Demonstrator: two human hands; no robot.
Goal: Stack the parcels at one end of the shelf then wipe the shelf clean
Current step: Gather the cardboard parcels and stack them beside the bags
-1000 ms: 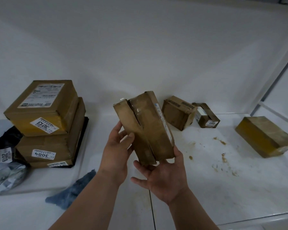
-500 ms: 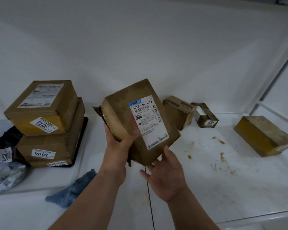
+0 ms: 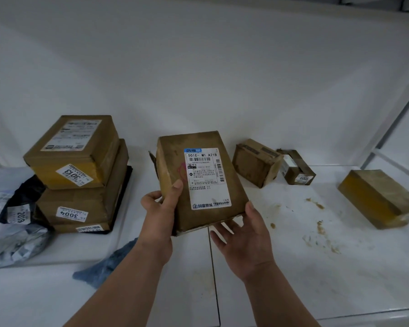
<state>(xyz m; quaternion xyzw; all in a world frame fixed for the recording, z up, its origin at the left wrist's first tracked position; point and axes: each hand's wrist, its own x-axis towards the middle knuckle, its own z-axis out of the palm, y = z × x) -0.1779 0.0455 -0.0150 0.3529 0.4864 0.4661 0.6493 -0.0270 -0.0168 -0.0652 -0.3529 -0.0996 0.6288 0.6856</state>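
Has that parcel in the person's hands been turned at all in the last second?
Yes. The held parcel has been turned over: a second ago its split, taped side faced the camera, now its white label does. It remains right of the stack.

The left end of the shelf (image 3: 269,267) is blocked by a stack of boxes (image 3: 78,171), with grey and black mailer bags (image 3: 14,223) crowding its outer side and a blue cloth (image 3: 106,265) lying just in front. Along the back wall stand a tilted carton (image 3: 255,162) and a small open box (image 3: 296,169), close together; whether they touch is hard to tell. A yellow-taped box (image 3: 380,197) occupies the right end. Between these and the front edge the board lies open, bearing only brown smears (image 3: 319,227)
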